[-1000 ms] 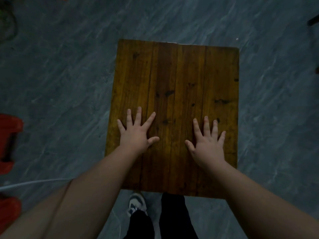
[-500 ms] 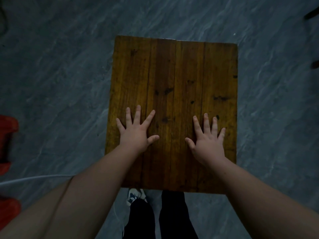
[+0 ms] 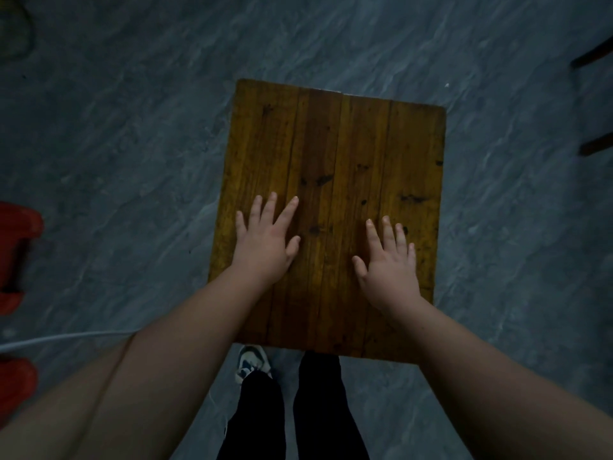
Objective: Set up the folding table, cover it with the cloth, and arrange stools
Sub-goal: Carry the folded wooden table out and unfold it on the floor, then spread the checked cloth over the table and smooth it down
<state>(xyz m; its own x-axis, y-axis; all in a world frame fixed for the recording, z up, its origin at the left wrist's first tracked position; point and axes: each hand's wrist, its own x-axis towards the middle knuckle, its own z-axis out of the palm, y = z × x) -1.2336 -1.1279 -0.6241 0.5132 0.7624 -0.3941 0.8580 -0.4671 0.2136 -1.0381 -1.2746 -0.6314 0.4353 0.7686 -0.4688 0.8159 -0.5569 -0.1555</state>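
The folding table point(image 3: 335, 134) stands in front of me, a brown wooden top of several planks seen from above; its legs are hidden under it. My left hand point(image 3: 265, 242) lies flat on the near left part of the top with fingers spread. My right hand point(image 3: 388, 263) lies flat on the near right part, fingers straight. Two red plastic stools point(image 3: 18, 247) show partly at the left edge of the view. No cloth is in view.
The floor point(image 3: 132, 144) is grey marbled tile all around the table. A white cable point(image 3: 63, 338) runs across the floor at the lower left. Dark furniture legs point(image 3: 593, 101) poke in at the right edge. My legs and one shoe point(image 3: 252, 360) are at the table's near edge.
Both hands stay flat on the tabletop; the fingers of the right hand have drawn a little closer together. The view has shifted slightly.
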